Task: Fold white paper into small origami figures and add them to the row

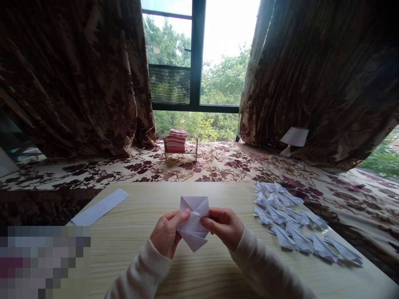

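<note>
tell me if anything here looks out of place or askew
The small white lamp by the right brown curtain leans tilted. Left hand and right hand pinch a white folded paper evenly; nothing else stands out.

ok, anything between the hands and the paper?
Nothing visible. The left hand and right hand both pinch the paper at its middle, over the table. The folded pieces lie to the right and the strip to the left, both apart from the hands.

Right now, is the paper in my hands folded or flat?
Folded: the paper shows creases and flaps, pinched between left hand and right hand.
</note>
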Tool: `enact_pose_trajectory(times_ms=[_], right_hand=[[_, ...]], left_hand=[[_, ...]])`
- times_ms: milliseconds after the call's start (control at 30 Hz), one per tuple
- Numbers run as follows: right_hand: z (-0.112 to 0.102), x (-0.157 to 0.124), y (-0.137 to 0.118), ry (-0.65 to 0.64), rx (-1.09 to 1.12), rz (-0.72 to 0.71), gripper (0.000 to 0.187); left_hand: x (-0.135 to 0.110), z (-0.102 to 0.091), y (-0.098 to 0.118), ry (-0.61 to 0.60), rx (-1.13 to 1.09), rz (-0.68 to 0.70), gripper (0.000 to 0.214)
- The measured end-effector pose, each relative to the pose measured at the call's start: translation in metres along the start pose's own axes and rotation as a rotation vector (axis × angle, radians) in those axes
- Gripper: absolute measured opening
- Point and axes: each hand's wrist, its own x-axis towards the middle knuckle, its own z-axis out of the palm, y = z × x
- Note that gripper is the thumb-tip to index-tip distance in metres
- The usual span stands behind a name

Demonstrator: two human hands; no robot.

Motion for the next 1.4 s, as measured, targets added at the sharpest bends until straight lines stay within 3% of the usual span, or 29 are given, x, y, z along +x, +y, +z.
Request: enact_pose_trajectory(times_ms=[67,167,300,433,667,800,900,967,1033,1133,1300,1400], right_hand=[[-0.001,0.001,0.000,0.018,0.017,0.022,0.034],[-0.005,0.004,0.006,0.083,0.021,0.064,0.039],[-0.013,0.008,0.013,0.181,-0.023,0.075,0.042],[-0.020,0.008,0.008,0.310,-0.119,-0.012,0.040],[-0.007,0.001,0.004,0.158,-0.216,-0.124,0.023],[-0.018,0.004,0.001,0.244,-0.301,-0.275,0.014],[-0.030,0.004,-0.002,0.292,-0.275,-0.290,0.009],[-0.031,0.003,-0.003,0.252,-0.289,-0.251,0.005],[-0.027,0.000,-0.005,0.208,-0.328,-0.228,0.005],[-0.018,-0.003,-0.009,0.137,-0.388,-0.235,0.012],[-0.012,-0.006,-0.016,0.065,-0.305,-0.173,0.016],[-0.013,-0.006,-0.018,-0.004,-0.119,-0.079,0.013]], left_hand=[[0.001,-0.001,-0.001,-0.029,-0.055,-0.083,0.024],[0.003,-0.004,-0.003,-0.047,-0.001,-0.090,0.027],[0.004,-0.006,-0.004,0.009,0.226,0.090,0.032],[0.005,-0.008,-0.002,0.161,0.276,0.230,0.028],[0.014,-0.019,-0.004,0.277,0.268,0.214,0.029],[0.015,-0.019,-0.006,0.242,0.276,0.160,0.030],[0.012,-0.018,-0.003,0.196,0.347,0.141,0.032],[0.010,-0.018,0.001,0.220,0.503,0.257,0.049],[0.008,-0.018,0.005,0.210,0.768,0.512,0.061],[0.005,-0.018,0.009,0.069,1.111,0.831,0.055],[0.001,-0.015,0.006,-0.022,1.352,0.985,0.057],[0.000,-0.015,0.004,-0.079,1.341,0.975,0.051]])
